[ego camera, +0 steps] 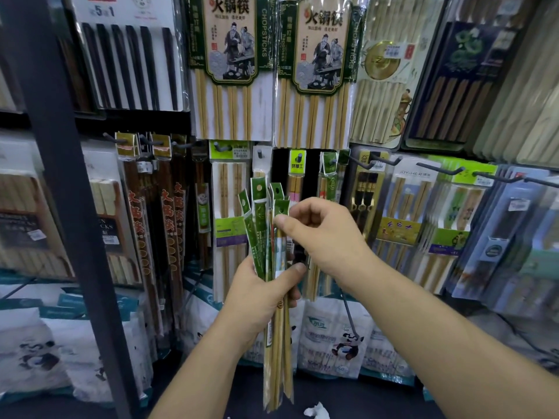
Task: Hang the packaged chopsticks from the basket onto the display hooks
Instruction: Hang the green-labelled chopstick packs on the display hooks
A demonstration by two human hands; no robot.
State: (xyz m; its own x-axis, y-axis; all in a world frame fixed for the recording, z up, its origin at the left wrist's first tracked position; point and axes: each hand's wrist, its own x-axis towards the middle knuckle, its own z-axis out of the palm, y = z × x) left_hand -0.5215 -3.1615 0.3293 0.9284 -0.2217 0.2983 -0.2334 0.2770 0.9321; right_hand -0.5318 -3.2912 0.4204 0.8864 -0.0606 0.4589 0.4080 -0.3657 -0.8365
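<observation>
My left hand (257, 293) grips a bundle of several narrow chopstick packs (276, 343) with green header cards, held upright at the centre of the head view. The green tops (260, 204) fan out above my fist. My right hand (320, 234) reaches in from the right and pinches the upper part of one pack in the bundle between thumb and fingers. Behind the bundle, display hooks (329, 162) on the dark back wall carry similar green-topped packs (331, 176). No basket is in view.
Large bamboo chopstick packs (233, 65) hang above. Dark lacquered chopsticks (157, 222) hang at left behind a black upright post (69, 189). More packs on hooks (438, 207) fill the right. White panda-print bags (335, 337) stand along the bottom shelf.
</observation>
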